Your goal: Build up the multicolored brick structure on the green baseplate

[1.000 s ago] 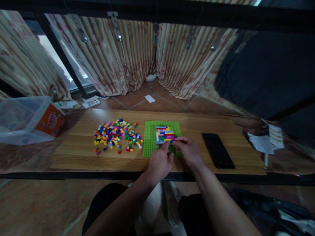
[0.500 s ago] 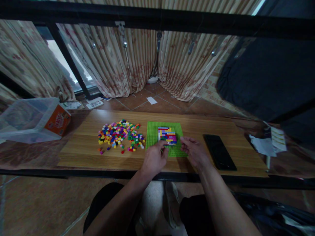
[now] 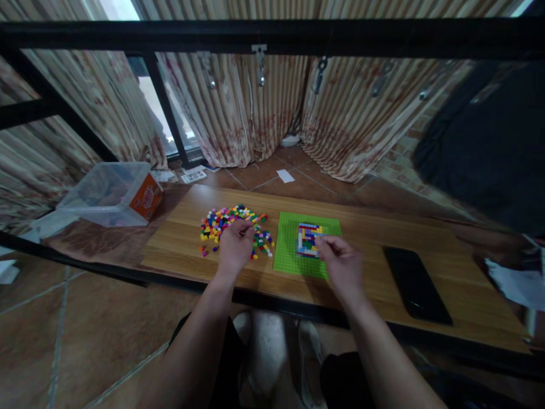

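My left hand hovers over the heap of small coloured toy bricks, its fingers curved and a gap showing between thumb and forefinger. No brick is visible in it. On the green baseplate sits a low block of multicoloured bricks, built up in rows. My right hand is at the right side of that block, thumb and forefinger pinched close together at its edge. Whatever lies between those fingertips is too small to make out. The right hand covers part of the baseplate's right side.
A black phone-like slab lies on the wooden table, right of the baseplate. Beyond the table's left end stands a clear plastic box with an orange label. Papers lie at the far right. Curtains hang behind.
My left hand has gone from the brick block leftward to the heap. My right hand has come in to the block's right edge. The whole view has shifted to the left.
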`<control>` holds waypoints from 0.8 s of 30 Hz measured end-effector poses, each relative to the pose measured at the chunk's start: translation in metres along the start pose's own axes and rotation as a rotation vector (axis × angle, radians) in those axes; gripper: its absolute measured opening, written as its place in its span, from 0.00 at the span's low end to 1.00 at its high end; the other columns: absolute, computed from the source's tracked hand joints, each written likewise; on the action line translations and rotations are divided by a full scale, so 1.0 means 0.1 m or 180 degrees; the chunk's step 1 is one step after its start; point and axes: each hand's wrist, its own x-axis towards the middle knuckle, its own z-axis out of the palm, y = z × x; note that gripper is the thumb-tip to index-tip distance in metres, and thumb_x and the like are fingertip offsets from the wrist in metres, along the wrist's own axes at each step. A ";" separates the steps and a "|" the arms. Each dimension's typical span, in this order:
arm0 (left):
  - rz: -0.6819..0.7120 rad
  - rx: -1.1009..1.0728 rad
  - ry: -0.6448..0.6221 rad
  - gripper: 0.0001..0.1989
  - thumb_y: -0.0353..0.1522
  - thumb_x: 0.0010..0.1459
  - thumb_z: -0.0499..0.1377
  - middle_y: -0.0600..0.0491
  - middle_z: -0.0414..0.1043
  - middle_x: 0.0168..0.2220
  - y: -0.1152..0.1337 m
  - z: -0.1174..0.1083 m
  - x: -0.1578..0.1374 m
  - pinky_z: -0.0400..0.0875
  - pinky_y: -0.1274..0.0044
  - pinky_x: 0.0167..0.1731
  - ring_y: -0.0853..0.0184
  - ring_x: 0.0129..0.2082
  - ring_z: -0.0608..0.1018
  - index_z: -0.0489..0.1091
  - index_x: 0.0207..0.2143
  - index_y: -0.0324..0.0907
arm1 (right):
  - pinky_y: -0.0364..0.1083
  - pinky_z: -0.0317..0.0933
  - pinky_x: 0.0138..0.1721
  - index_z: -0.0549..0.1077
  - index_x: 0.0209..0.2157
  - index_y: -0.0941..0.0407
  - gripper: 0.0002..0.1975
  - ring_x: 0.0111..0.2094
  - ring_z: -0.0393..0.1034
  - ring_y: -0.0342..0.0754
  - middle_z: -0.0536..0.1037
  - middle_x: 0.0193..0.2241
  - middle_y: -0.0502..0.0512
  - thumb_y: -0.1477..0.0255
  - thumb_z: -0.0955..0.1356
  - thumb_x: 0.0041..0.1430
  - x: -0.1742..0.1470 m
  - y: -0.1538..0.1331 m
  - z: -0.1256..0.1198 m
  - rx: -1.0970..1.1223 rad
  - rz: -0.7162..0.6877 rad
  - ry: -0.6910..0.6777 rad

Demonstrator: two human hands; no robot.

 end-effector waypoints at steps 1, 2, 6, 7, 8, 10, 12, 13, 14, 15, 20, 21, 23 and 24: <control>-0.0010 0.0011 0.0018 0.08 0.29 0.53 0.58 0.49 0.79 0.33 -0.01 0.00 0.00 0.72 0.75 0.38 0.66 0.33 0.79 0.75 0.35 0.37 | 0.45 0.63 0.34 0.76 0.29 0.55 0.10 0.30 0.70 0.46 0.78 0.27 0.50 0.62 0.70 0.54 -0.04 0.01 0.06 -0.0108 -0.0129 -0.0154; -0.0015 0.0026 0.0025 0.08 0.29 0.53 0.58 0.49 0.79 0.33 -0.01 0.00 0.01 0.72 0.75 0.38 0.66 0.33 0.79 0.76 0.35 0.37 | 0.46 0.63 0.36 0.76 0.30 0.55 0.09 0.32 0.71 0.47 0.78 0.29 0.51 0.64 0.69 0.56 -0.07 0.03 0.12 -0.0268 -0.0287 -0.0320; -0.0043 0.0019 0.0068 0.08 0.28 0.53 0.58 0.50 0.79 0.33 -0.03 0.00 0.02 0.72 0.75 0.38 0.66 0.33 0.78 0.76 0.35 0.37 | 0.47 0.63 0.39 0.77 0.36 0.54 0.09 0.34 0.72 0.48 0.78 0.33 0.54 0.70 0.65 0.61 -0.18 0.07 0.36 -0.1137 -0.0871 -0.1016; -0.0047 0.0007 0.0070 0.08 0.29 0.54 0.58 0.50 0.79 0.33 -0.03 -0.01 0.02 0.72 0.76 0.38 0.66 0.33 0.79 0.76 0.34 0.38 | 0.47 0.63 0.39 0.77 0.36 0.54 0.09 0.35 0.72 0.48 0.78 0.34 0.55 0.72 0.64 0.61 -0.20 0.08 0.42 -0.1294 -0.0957 -0.1131; -0.0054 0.0001 0.0069 0.08 0.29 0.54 0.58 0.50 0.79 0.32 -0.04 -0.02 0.02 0.72 0.76 0.38 0.66 0.33 0.79 0.76 0.34 0.38 | 0.47 0.64 0.40 0.78 0.37 0.54 0.10 0.36 0.72 0.48 0.77 0.35 0.55 0.73 0.64 0.61 -0.21 0.09 0.49 -0.1426 -0.1029 -0.1228; -0.0071 0.0030 0.0056 0.08 0.28 0.54 0.58 0.50 0.79 0.33 -0.04 -0.04 0.01 0.72 0.75 0.39 0.66 0.34 0.79 0.76 0.35 0.38 | 0.47 0.64 0.42 0.78 0.37 0.54 0.10 0.39 0.72 0.49 0.77 0.37 0.56 0.75 0.64 0.61 -0.23 0.09 0.61 -0.1673 -0.1143 -0.1384; -0.0089 0.0089 0.0030 0.09 0.27 0.54 0.58 0.50 0.80 0.34 -0.03 -0.06 0.01 0.72 0.75 0.40 0.65 0.35 0.79 0.77 0.35 0.38 | 0.47 0.63 0.44 0.78 0.38 0.54 0.10 0.41 0.71 0.50 0.76 0.38 0.57 0.75 0.64 0.61 -0.25 0.10 0.72 -0.1937 -0.1195 -0.1480; -0.0100 0.0113 0.0016 0.09 0.27 0.54 0.57 0.50 0.80 0.34 -0.02 -0.07 0.00 0.72 0.75 0.40 0.65 0.35 0.79 0.77 0.35 0.38 | 0.47 0.63 0.44 0.78 0.38 0.55 0.10 0.41 0.70 0.51 0.76 0.39 0.57 0.75 0.65 0.61 -0.25 0.10 0.77 -0.2072 -0.1185 -0.1498; -0.0108 0.0132 -0.0003 0.09 0.26 0.54 0.57 0.50 0.80 0.34 -0.02 -0.08 0.00 0.72 0.75 0.40 0.65 0.35 0.79 0.77 0.35 0.38 | 0.48 0.63 0.45 0.78 0.38 0.55 0.09 0.41 0.70 0.51 0.75 0.39 0.58 0.75 0.65 0.60 -0.25 0.11 0.80 -0.2198 -0.1162 -0.1511; -0.0113 0.0144 -0.0027 0.09 0.26 0.53 0.57 0.50 0.80 0.34 -0.01 -0.09 0.00 0.72 0.75 0.40 0.66 0.35 0.79 0.77 0.35 0.38 | 0.48 0.63 0.44 0.78 0.38 0.55 0.09 0.41 0.70 0.52 0.75 0.39 0.58 0.75 0.65 0.60 -0.25 0.11 0.83 -0.2310 -0.1135 -0.1511; -0.0097 0.0162 -0.0118 0.08 0.27 0.54 0.57 0.50 0.79 0.32 0.01 -0.11 -0.01 0.72 0.76 0.38 0.66 0.34 0.79 0.77 0.34 0.38 | 0.48 0.63 0.43 0.77 0.37 0.54 0.07 0.40 0.70 0.52 0.75 0.38 0.57 0.74 0.66 0.60 -0.24 0.12 0.90 -0.2683 -0.1075 -0.1455; -0.0098 0.0169 -0.0128 0.09 0.27 0.54 0.57 0.50 0.79 0.33 0.01 -0.11 -0.01 0.72 0.76 0.38 0.65 0.34 0.79 0.77 0.35 0.38 | 0.48 0.63 0.43 0.77 0.37 0.54 0.07 0.41 0.70 0.52 0.75 0.38 0.57 0.74 0.66 0.60 -0.23 0.12 0.90 -0.2723 -0.1066 -0.1442; -0.0114 0.0176 -0.0139 0.09 0.27 0.54 0.57 0.49 0.80 0.34 0.00 -0.10 -0.01 0.72 0.75 0.38 0.65 0.35 0.79 0.77 0.35 0.38 | 0.48 0.62 0.43 0.77 0.38 0.54 0.07 0.41 0.70 0.53 0.75 0.38 0.58 0.74 0.67 0.60 -0.23 0.11 0.91 -0.2772 -0.1044 -0.1425; -0.0119 0.0171 -0.0145 0.09 0.28 0.55 0.57 0.49 0.80 0.34 0.00 -0.09 -0.01 0.72 0.75 0.38 0.65 0.35 0.80 0.77 0.36 0.38 | 0.48 0.62 0.44 0.77 0.38 0.54 0.07 0.42 0.70 0.53 0.76 0.38 0.58 0.74 0.67 0.60 -0.23 0.11 0.91 -0.2795 -0.1035 -0.1412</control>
